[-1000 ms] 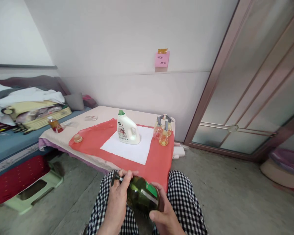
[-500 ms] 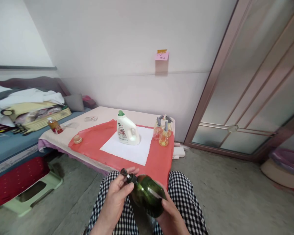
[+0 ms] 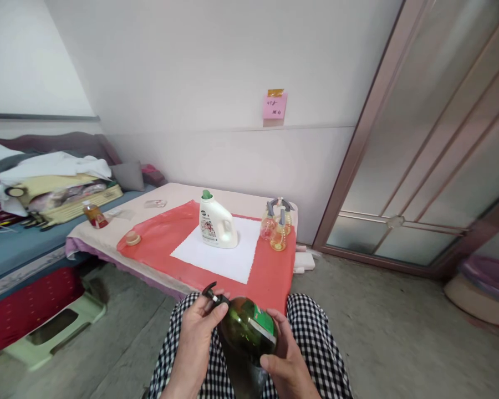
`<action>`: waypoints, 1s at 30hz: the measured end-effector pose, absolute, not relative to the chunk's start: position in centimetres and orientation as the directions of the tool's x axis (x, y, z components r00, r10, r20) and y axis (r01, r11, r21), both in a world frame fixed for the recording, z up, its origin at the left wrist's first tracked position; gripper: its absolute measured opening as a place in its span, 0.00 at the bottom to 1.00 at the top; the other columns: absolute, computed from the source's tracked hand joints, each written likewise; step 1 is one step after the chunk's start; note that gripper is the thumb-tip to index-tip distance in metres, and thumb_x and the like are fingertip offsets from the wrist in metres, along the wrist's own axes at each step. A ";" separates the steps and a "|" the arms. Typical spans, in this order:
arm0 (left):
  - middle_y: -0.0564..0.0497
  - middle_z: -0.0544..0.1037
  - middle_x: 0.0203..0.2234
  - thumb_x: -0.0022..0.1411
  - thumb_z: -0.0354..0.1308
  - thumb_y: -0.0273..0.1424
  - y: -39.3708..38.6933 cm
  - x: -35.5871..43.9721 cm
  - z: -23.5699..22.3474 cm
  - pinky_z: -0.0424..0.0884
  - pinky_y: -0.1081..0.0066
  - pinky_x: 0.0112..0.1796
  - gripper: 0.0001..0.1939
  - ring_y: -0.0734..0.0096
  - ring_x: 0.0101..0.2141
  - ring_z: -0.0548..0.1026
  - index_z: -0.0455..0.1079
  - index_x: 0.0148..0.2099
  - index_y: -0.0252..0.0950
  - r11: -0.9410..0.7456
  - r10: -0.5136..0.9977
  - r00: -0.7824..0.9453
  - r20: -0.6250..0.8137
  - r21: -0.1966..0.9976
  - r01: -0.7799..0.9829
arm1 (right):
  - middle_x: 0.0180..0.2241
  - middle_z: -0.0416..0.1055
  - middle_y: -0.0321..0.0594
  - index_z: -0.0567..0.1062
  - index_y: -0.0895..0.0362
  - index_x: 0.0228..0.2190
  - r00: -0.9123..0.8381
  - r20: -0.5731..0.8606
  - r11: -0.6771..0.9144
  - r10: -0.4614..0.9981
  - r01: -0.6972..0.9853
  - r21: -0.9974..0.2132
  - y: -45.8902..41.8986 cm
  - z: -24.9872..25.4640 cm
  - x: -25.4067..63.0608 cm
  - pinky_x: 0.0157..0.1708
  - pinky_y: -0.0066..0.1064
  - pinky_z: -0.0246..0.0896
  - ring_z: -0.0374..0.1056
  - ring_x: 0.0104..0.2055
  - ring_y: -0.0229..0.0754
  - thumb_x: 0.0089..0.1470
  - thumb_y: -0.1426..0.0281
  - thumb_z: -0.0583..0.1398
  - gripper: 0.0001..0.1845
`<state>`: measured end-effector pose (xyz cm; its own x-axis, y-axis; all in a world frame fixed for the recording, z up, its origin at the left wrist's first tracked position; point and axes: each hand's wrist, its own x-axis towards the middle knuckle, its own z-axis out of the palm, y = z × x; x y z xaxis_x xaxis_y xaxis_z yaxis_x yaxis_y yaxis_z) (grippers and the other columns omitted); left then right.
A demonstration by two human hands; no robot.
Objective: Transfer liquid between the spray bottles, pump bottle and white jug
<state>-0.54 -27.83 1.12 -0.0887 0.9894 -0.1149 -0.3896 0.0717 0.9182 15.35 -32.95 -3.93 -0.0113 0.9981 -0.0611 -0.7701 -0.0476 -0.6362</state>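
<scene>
A dark green bottle (image 3: pixel 245 330) with a black pump top (image 3: pixel 210 291) lies tilted over my lap, its neck pointing up and left. My left hand (image 3: pixel 197 327) is closed round the neck just under the pump. My right hand (image 3: pixel 285 360) cups the bottle's round body from below and right, fingers wrapped on it. A green and white label shows on the bottle's upper side. My knees in black and white check trousers (image 3: pixel 311 327) sit under the bottle.
A low table (image 3: pixel 172 194) ahead carries a red cloth (image 3: pixel 162 238), a white sheet (image 3: pixel 228 257), a white detergent jug (image 3: pixel 215 221), small amber spray bottles (image 3: pixel 276 224), a small jar (image 3: pixel 132 238) and an orange bottle (image 3: pixel 92 213). Bed at left, red stool (image 3: pixel 33 307), sliding door at right.
The bottle has been turned in my hands: the label came back to the top and the pump top now sticks out clear of my left fingers. The view lifted slightly.
</scene>
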 end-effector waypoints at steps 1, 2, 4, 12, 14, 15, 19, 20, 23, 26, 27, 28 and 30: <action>0.45 0.81 0.39 0.48 0.71 0.32 -27.8 -0.5 1.1 0.71 0.66 0.45 0.19 0.62 0.41 0.79 0.75 0.44 0.34 0.070 0.990 -0.087 -0.113 0.916 -0.394 | 0.52 0.72 0.41 0.69 0.47 0.48 -0.011 -0.057 -0.044 0.998 -0.776 -0.629 -32.9 -4.1 15.3 0.58 0.51 0.53 0.65 0.56 0.57 0.25 0.70 0.76 0.44; 0.45 0.81 0.39 0.49 0.70 0.32 -27.8 -0.5 1.1 0.71 0.66 0.45 0.19 0.62 0.42 0.78 0.75 0.44 0.34 0.068 0.990 -0.084 -0.110 0.914 -0.400 | 0.52 0.72 0.41 0.68 0.47 0.49 -0.019 -0.054 -0.048 0.998 -0.788 -0.614 -32.9 -4.2 15.2 0.58 0.51 0.53 0.65 0.56 0.57 0.26 0.69 0.76 0.45; 0.46 0.81 0.40 0.49 0.70 0.32 -27.8 -0.7 1.2 0.71 0.67 0.46 0.19 0.62 0.44 0.78 0.75 0.45 0.35 0.059 0.992 -0.075 -0.098 0.910 -0.409 | 0.55 0.70 0.43 0.67 0.48 0.52 -0.082 -0.043 -0.092 0.996 -0.820 -0.565 -33.0 -4.5 15.3 0.59 0.49 0.53 0.63 0.58 0.56 0.28 0.68 0.75 0.47; 0.46 0.81 0.40 0.50 0.70 0.31 -28.1 -1.3 1.5 0.70 0.67 0.47 0.18 0.61 0.44 0.77 0.77 0.45 0.36 0.053 0.999 0.009 -0.054 0.930 -0.364 | 0.53 0.71 0.49 0.66 0.53 0.56 -0.658 -0.076 -0.632 0.750 -0.677 -0.378 -33.2 -5.1 16.0 0.35 0.31 0.68 0.74 0.44 0.49 0.48 0.41 0.59 0.41; 0.46 0.81 0.40 0.49 0.70 0.31 -28.1 -1.3 1.3 0.70 0.66 0.47 0.19 0.61 0.44 0.77 0.77 0.45 0.36 0.057 0.998 0.008 -0.058 0.932 -0.358 | 0.49 0.74 0.49 0.68 0.55 0.55 -0.651 -0.137 -0.649 0.746 -0.666 -0.367 -32.9 -5.0 16.0 0.31 0.28 0.68 0.76 0.40 0.48 0.51 0.42 0.58 0.39; 0.46 0.81 0.40 0.49 0.71 0.31 -28.1 -1.2 1.1 0.70 0.66 0.47 0.19 0.60 0.44 0.77 0.77 0.45 0.36 0.059 0.998 0.001 -0.063 0.932 -0.356 | 0.46 0.76 0.50 0.69 0.56 0.54 -0.636 -0.175 -0.648 0.752 -0.664 -0.373 -32.8 -5.0 15.9 0.30 0.27 0.67 0.76 0.38 0.47 0.52 0.44 0.58 0.36; 0.46 0.81 0.41 0.48 0.71 0.32 -28.0 -1.0 0.9 0.71 0.65 0.47 0.21 0.61 0.44 0.77 0.76 0.46 0.37 0.068 0.995 -0.043 -0.088 0.932 -0.356 | 0.47 0.75 0.47 0.69 0.52 0.51 -0.427 -0.212 -0.476 0.879 -0.758 -0.445 -32.9 -5.4 15.9 0.35 0.34 0.68 0.75 0.42 0.49 0.53 0.56 0.63 0.26; 0.46 0.81 0.40 0.48 0.71 0.32 -28.0 -0.9 0.9 0.71 0.66 0.46 0.21 0.61 0.44 0.77 0.76 0.46 0.36 0.070 0.994 -0.052 -0.094 0.932 -0.355 | 0.49 0.74 0.45 0.68 0.50 0.51 -0.359 -0.183 -0.402 0.915 -0.788 -0.466 -33.0 -5.5 15.9 0.37 0.38 0.68 0.73 0.45 0.51 0.50 0.59 0.65 0.27; 0.45 0.81 0.38 0.47 0.71 0.33 -28.0 -0.5 1.3 0.72 0.67 0.44 0.20 0.61 0.41 0.78 0.77 0.44 0.35 0.061 0.992 -0.085 -0.097 0.932 -0.357 | 0.51 0.73 0.42 0.70 0.49 0.47 -0.221 -0.093 -0.238 0.971 -0.830 -0.505 -33.0 -5.4 15.9 0.49 0.46 0.63 0.68 0.52 0.54 0.38 0.67 0.71 0.33; 0.44 0.81 0.38 0.46 0.72 0.34 -28.1 -0.2 1.7 0.72 0.67 0.43 0.20 0.61 0.40 0.79 0.77 0.43 0.34 0.063 0.988 -0.110 -0.111 0.925 -0.374 | 0.51 0.72 0.42 0.72 0.49 0.47 -0.168 -0.058 -0.172 0.984 -0.816 -0.552 -32.9 -5.1 15.6 0.56 0.47 0.55 0.66 0.55 0.54 0.33 0.69 0.73 0.35; 0.45 0.81 0.38 0.46 0.72 0.34 -28.0 -0.2 1.7 0.72 0.67 0.43 0.20 0.61 0.40 0.79 0.77 0.43 0.34 0.065 0.987 -0.111 -0.116 0.922 -0.381 | 0.52 0.71 0.44 0.72 0.49 0.48 -0.168 -0.047 -0.165 0.985 -0.811 -0.561 -32.9 -4.9 15.4 0.57 0.47 0.54 0.65 0.56 0.54 0.33 0.69 0.73 0.37; 0.45 0.81 0.38 0.46 0.72 0.34 -28.0 -0.2 1.7 0.72 0.67 0.43 0.20 0.61 0.39 0.79 0.77 0.43 0.34 0.067 0.987 -0.109 -0.118 0.920 -0.387 | 0.54 0.70 0.45 0.71 0.50 0.49 -0.177 -0.030 -0.163 0.984 -0.812 -0.561 -32.9 -4.8 15.3 0.57 0.48 0.53 0.64 0.57 0.55 0.33 0.68 0.73 0.38; 0.46 0.81 0.38 0.47 0.72 0.34 -27.9 -0.3 1.5 0.72 0.67 0.43 0.20 0.63 0.39 0.79 0.77 0.43 0.35 0.065 0.988 -0.103 -0.115 0.915 -0.398 | 0.57 0.67 0.48 0.70 0.51 0.53 -0.223 0.010 -0.183 0.975 -0.825 -0.535 -32.9 -4.7 15.1 0.56 0.48 0.55 0.62 0.58 0.57 0.34 0.65 0.73 0.42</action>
<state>-0.28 -27.87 1.49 -0.1025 0.9881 -0.1147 -0.3982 0.0649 0.9150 15.14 -32.91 -4.69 -0.2231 0.9747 0.0096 -0.8245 -0.1834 -0.5353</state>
